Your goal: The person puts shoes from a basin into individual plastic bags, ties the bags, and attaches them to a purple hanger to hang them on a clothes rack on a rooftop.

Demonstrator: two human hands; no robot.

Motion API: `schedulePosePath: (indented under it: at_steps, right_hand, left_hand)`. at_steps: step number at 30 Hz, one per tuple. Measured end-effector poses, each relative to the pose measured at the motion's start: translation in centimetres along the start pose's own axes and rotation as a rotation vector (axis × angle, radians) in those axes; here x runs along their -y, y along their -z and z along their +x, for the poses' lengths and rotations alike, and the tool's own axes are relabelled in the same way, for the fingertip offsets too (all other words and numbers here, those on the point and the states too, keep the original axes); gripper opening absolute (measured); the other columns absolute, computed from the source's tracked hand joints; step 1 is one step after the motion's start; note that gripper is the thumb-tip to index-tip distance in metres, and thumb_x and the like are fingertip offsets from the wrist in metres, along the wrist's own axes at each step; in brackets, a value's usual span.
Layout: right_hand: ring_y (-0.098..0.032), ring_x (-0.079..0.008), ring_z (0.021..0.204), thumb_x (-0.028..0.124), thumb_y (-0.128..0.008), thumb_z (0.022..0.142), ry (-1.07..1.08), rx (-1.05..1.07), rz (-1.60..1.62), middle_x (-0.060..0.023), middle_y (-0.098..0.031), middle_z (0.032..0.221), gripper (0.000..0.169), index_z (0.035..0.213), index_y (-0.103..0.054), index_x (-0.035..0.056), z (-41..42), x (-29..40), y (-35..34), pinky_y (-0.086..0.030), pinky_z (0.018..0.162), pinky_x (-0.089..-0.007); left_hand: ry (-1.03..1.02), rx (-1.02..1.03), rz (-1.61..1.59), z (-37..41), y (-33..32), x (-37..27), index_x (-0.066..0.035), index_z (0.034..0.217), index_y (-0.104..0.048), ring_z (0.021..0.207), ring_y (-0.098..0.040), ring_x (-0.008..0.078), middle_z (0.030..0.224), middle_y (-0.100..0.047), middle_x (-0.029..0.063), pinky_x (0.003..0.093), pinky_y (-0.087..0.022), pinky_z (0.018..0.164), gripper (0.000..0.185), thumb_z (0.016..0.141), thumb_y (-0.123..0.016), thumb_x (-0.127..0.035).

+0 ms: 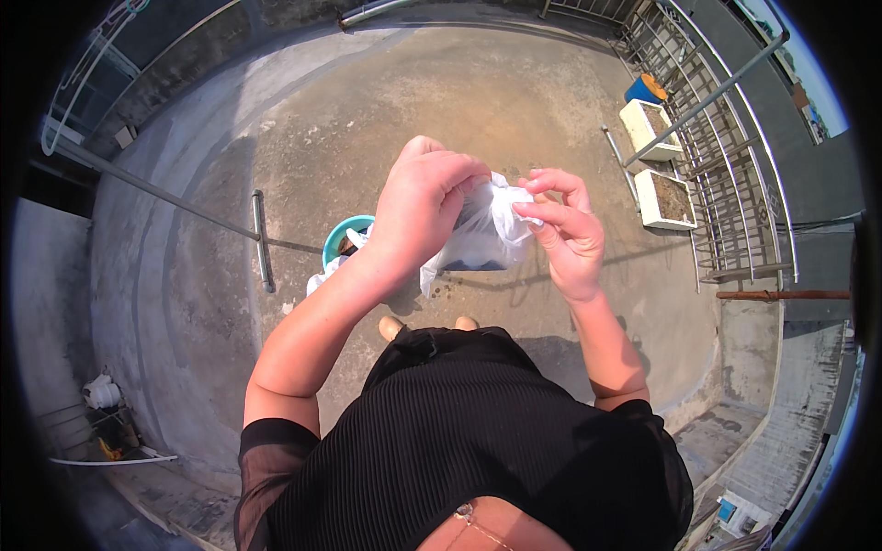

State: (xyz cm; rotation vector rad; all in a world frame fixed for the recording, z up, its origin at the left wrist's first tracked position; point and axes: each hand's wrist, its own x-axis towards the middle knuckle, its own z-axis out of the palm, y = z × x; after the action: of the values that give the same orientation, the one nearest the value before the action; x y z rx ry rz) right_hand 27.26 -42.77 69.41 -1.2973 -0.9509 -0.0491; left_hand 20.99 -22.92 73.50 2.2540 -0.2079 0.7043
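A thin, partly see-through white sheet, cloth or plastic (506, 213), hangs bunched in front of me between my two hands. My left hand (431, 196) pinches its gathered upper part, fingers curled with the back of the hand towards me. On the other side, my right hand (568, 231) holds the bunched edge between thumb and fingertips, the other fingers spread. Below the sheet a dark flat thing (475, 265) shows on the ground, mostly hidden. Partly behind my left forearm stands a turquoise basin (331, 244) with white and dark pieces, perhaps cloth, in it and over its rim.
Metal uprights (165, 189) with floor bars (262, 241) stand on both sides; wire hangers (89, 76) hang at upper left. White planter boxes (665, 200) with soil and a blue drum (644, 89) line the right railing (730, 165). My shoes (391, 328) rest on the concrete floor (331, 138).
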Motion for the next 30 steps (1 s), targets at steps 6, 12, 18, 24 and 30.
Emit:
schedulePosePath:
  at_steps: [6,12,18,24,30]
  right_hand:
    - [-0.052,-0.0203,0.107,-0.005,-0.065,0.084,0.086,0.063,-0.274,-0.0062,-0.057,0.109,0.024,0.103,-0.075,0.0056,-1.9,1.3,1.9,-0.046,0.087,-0.0334]
    - [-0.058,-0.0157,0.085,-0.005,-0.069,0.078,-0.03,0.171,-0.324,-0.0043,-0.061,0.094,0.025,0.099,-0.076,0.0072,0.2,2.4,-0.2,-0.048,0.075,-0.0308]
    - [-0.058,-0.0147,0.089,-0.001,-0.071,0.08,0.03,0.065,-0.304,-0.0027,-0.062,0.09,0.013,0.088,-0.073,0.008,2.3,0.9,-2.7,-0.047,0.073,-0.0309]
    - [-0.059,-0.0058,0.073,0.012,-0.061,0.097,-0.402,-0.052,0.029,0.0001,-0.062,0.084,0.012,0.098,-0.054,0.0029,0.5,-1.2,-2.4,-0.049,0.067,-0.0216]
    - [-0.059,-0.0064,0.075,0.009,-0.063,0.096,-0.456,-0.038,0.111,-0.0005,-0.061,0.084,0.011,0.096,-0.054,0.0029,0.3,-1.3,-2.8,-0.049,0.068,-0.0216]
  left_hand:
    - [-0.088,-0.142,0.179,1.1,0.5,2.7,-0.005,0.088,-0.069,0.085,-0.056,0.0259,0.079,-0.06,0.0074,0.0354,-0.046,0.077,0.011,0.08,-0.064,0.001]
    - [0.342,0.264,-0.148,0.8,0.0,1.5,-0.001,0.09,-0.066,0.068,-0.055,0.0181,0.074,-0.06,0.0052,0.0318,-0.044,0.064,0.021,0.097,-0.058,-0.02]
    - [0.78,0.49,-0.877,-0.8,-0.9,1.9,-0.003,0.094,-0.067,0.06,-0.042,0.0036,0.071,-0.053,-0.0059,0.0209,-0.032,0.053,0.022,0.096,-0.062,-0.024]
    - [0.665,0.338,-0.696,-1.9,-0.1,0.5,-0.003,0.093,-0.068,0.063,-0.041,0.0032,0.07,-0.05,-0.0075,0.0217,-0.033,0.056,0.024,0.096,-0.062,-0.025]
    - [0.689,0.375,-0.671,-2.7,-0.1,-0.3,-0.005,0.09,-0.065,0.063,-0.041,0.0031,0.07,-0.049,-0.0076,0.0207,-0.032,0.055,0.024,0.096,-0.064,-0.029]
